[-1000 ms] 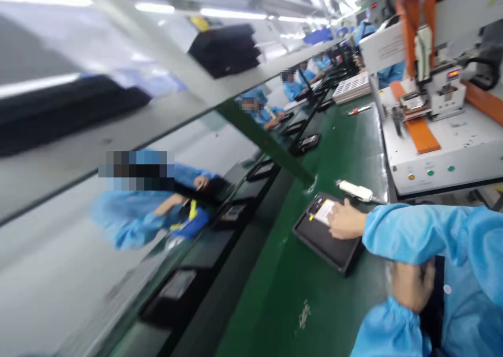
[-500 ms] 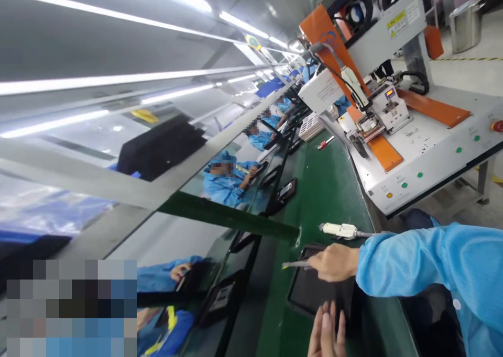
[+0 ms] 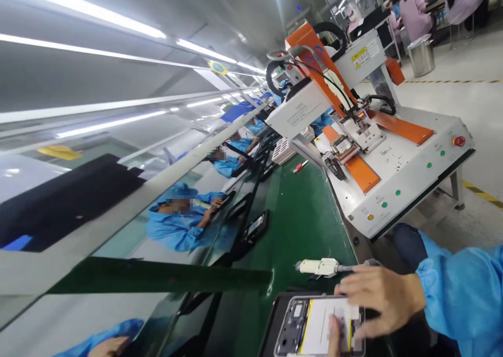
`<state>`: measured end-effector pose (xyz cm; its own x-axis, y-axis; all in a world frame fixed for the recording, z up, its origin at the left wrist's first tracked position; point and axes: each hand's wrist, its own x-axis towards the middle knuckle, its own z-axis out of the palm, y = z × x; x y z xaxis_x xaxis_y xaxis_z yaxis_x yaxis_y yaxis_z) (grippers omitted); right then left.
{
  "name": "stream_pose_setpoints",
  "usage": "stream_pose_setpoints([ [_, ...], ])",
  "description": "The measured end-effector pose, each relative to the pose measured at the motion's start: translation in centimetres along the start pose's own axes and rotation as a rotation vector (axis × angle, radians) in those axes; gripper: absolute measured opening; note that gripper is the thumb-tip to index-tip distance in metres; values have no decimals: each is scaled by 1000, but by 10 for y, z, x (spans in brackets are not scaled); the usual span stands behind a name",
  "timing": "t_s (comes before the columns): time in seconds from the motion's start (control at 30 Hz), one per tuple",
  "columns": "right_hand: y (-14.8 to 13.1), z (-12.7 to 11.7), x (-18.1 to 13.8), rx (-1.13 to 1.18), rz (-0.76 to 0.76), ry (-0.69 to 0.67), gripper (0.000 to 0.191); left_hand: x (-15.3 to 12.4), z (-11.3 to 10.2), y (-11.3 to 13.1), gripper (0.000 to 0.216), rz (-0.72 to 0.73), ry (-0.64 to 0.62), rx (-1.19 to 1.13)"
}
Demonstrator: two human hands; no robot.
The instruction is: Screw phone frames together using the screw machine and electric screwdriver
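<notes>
An opened smartphone [image 3: 291, 325], with a pale battery and yellow edging inside, lies on a black tray [image 3: 271, 315] at the bottom of the view. My right hand [image 3: 383, 297] reaches in from the right over the phone's near end, its fingers spread; fingertips are at the phone's edge, and I cannot tell how firmly they touch. Of my left hand [image 3: 334, 336], a single stretched finger shows over the battery; the rest is out of frame. Just beyond the phone, a white electric screwdriver [image 3: 320, 267] lies on the green bench.
The green bench [image 3: 291, 215] runs away from me beside a conveyor with devices [image 3: 255, 226]. A white and orange machine [image 3: 396, 163] stands to the right. A red pen [image 3: 301, 167] and white trays [image 3: 283, 150] lie farther off. Co-workers in blue [image 3: 176, 221] sit opposite.
The right hand has turned over with fingers spread, and the thin item it held edge-on is gone from it. The phone now lies flat on the tray. The camera view has shifted right.
</notes>
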<state>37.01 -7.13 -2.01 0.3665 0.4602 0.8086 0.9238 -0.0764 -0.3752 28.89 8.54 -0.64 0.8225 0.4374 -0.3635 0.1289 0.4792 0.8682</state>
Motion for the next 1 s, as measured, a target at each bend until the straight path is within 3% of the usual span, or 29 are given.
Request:
stream_pose_setpoints([
  [0.13, 13, -21, -23, 131, 418, 143, 41, -6, 21, -31, 57, -76, -31, -61],
  [0.27, 7, -22, -25, 386, 688, 62, 43, -16, 30, -49, 54, -167, -4, -67],
  [0.37, -3, -11, -19, 480, 692, -40, 44, -20, 29, -49, 51, -176, -17, -94],
  [0.57, -5, 11, -16, 453, 677, -21, 38, -20, 24, -45, 40, -211, 31, -220],
  [0.7, 0, 13, -18, 487, 728, -37, 38, -18, 24, -43, 42, -308, 43, -298],
  [1.0, 2, 15, -13, 518, 757, -66, 36, -16, 25, -44, 46, -291, 49, -348],
])
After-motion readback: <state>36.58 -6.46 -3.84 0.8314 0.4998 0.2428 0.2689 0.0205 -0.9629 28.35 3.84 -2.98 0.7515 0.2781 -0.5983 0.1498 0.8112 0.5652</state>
